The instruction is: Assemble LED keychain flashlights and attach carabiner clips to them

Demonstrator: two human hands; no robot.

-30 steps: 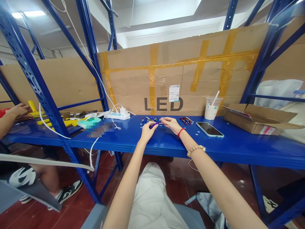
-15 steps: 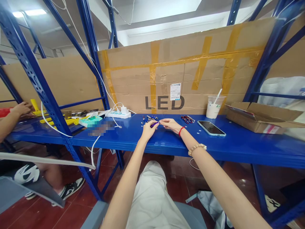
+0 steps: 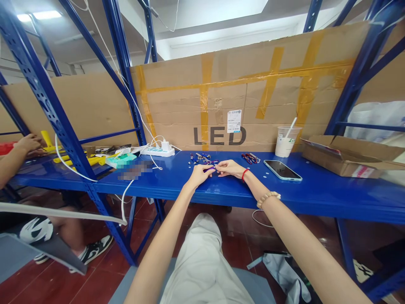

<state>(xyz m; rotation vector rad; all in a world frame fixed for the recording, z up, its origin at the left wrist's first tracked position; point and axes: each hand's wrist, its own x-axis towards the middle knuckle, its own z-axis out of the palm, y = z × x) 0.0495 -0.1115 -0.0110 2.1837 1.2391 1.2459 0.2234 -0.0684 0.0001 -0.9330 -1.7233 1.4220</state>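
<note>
Over the front half of the blue table (image 3: 171, 179), my left hand (image 3: 198, 175) is closed on a slim, shiny purple piece (image 3: 209, 169), most of it covered by fingers. My right hand (image 3: 230, 168) pinches at the piece's right end, its fingertips almost meeting those of the left; what lies between them is too small to make out. Just behind the hands is a loose pile of small blue and silver metal parts (image 3: 202, 158). To the right of it lies a small group of red and silver metal pieces (image 3: 249, 158).
A phone (image 3: 282, 170) lies right of my hands, with a cup with a straw (image 3: 286, 141) behind it and an open cardboard box (image 3: 344, 164) farther right. A white power strip (image 3: 158, 150) with cables stands left. A co-worker's hand (image 3: 30, 143) shows at far left.
Both hands have shifted slightly right and down with the purple piece between them. More of the metal pile shows behind them.
</note>
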